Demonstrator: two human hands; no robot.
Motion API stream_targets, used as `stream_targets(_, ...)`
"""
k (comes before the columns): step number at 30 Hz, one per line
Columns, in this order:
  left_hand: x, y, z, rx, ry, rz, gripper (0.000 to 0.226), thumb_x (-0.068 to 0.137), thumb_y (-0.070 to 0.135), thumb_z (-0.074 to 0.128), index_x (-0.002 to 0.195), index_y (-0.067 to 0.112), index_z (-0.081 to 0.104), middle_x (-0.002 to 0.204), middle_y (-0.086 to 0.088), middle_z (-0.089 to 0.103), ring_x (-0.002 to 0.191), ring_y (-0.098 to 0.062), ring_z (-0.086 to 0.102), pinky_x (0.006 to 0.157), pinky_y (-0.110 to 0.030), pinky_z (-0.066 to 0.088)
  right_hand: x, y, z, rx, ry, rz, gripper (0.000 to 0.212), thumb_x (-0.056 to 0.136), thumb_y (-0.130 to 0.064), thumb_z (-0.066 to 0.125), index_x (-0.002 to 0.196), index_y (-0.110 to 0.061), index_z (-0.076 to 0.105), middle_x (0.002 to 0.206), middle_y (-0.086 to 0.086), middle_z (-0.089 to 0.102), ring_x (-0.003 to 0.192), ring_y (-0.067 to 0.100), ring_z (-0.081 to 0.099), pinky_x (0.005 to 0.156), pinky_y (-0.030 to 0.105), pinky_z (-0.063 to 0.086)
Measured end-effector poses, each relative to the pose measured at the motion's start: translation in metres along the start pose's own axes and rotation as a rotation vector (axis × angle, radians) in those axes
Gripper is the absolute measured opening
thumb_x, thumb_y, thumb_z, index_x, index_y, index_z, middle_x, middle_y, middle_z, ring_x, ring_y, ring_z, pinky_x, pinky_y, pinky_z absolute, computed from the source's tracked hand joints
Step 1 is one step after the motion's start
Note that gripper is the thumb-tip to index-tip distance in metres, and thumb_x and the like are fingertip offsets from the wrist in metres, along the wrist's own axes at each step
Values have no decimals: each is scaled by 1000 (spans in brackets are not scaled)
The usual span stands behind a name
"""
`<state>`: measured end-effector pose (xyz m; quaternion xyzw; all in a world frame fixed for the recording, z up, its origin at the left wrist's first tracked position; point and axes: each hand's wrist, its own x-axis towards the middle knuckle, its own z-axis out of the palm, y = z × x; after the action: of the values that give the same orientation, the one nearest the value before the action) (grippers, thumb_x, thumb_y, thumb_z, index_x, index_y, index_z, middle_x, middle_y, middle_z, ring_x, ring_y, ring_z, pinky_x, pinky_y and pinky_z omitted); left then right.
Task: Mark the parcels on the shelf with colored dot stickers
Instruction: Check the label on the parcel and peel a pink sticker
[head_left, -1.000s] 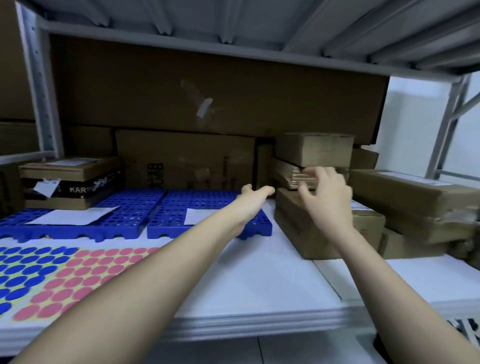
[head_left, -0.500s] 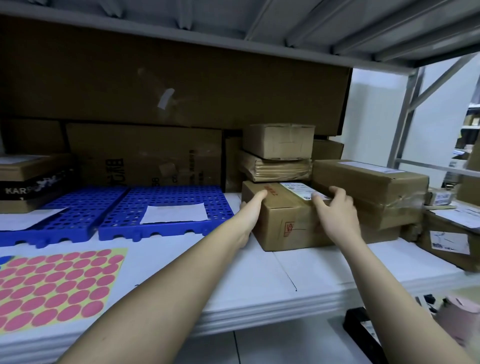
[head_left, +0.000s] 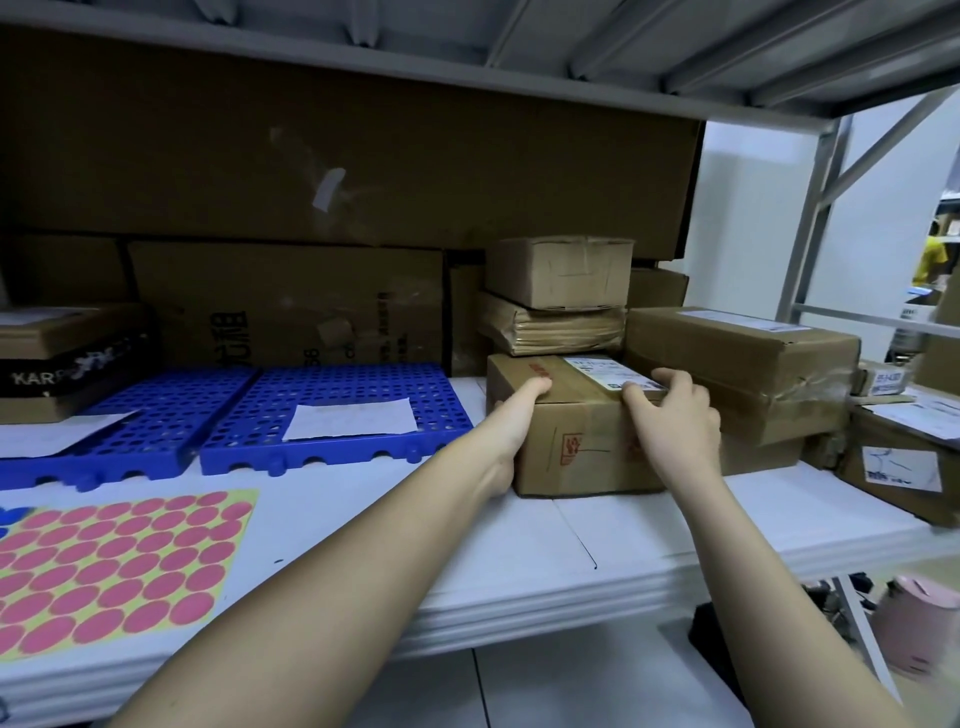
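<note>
- Toward the right end of the shelf (head_left: 597, 540), I see the bottom parcel (head_left: 576, 426) of a three-box stack.
- My left hand (head_left: 511, 431) presses its left side, thumb hooked over the top edge.
- My right hand (head_left: 672, 415) has fingers (head_left: 636, 391) curled over the labelled top — gripping it.
- Near the shelf's front-left corner lies the pink dot sticker sheet (head_left: 111, 566) — untouched.

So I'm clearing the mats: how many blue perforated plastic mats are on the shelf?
2, side by side: left mat, partly cut off by the frame, and right mat; each carries a white paper. More may lie out of view.
</note>
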<state>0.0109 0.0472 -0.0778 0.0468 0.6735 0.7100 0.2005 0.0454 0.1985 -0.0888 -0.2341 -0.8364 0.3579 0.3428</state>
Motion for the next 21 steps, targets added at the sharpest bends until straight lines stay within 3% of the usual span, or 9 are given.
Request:
stream_targets(3,-9,7,-4,3,-55,-39,34,85,50,55,96,19,63,80,-7,67,70,-21,62,62,-29,49,-5,-4,-4,0,24,-4,47,93,-42,49,135,-20,48,139,14,44,128,37,37,107,44,29)
stream_targets(6,-22,13,-9,13,-37,-104,31,86,47,55,75,19,57,72,-5,62,68,-20,57,62,-30,45,-9,-7,-10,23,33,-18,44,93,-43,50,131,-21,51,137,12,44,128,36,36,107,43,29)
stream_targets(13,-38,15,-15,-1,36,-126,35,82,52,58,68,20,55,68,-2,59,76,-21,56,83,-35,45,-18,-12,-18,99,59,-38,37,93,-43,49,120,-21,59,129,9,47,125,31,35,95,35,29)
stream_targets(21,-54,10,-19,-47,25,-128,33,83,50,59,71,20,55,70,-3,59,74,-20,56,64,-31,45,-30,-12,-22,131,71,-39,32,93,-43,50,114,-21,62,127,8,48,124,30,35,97,36,30)
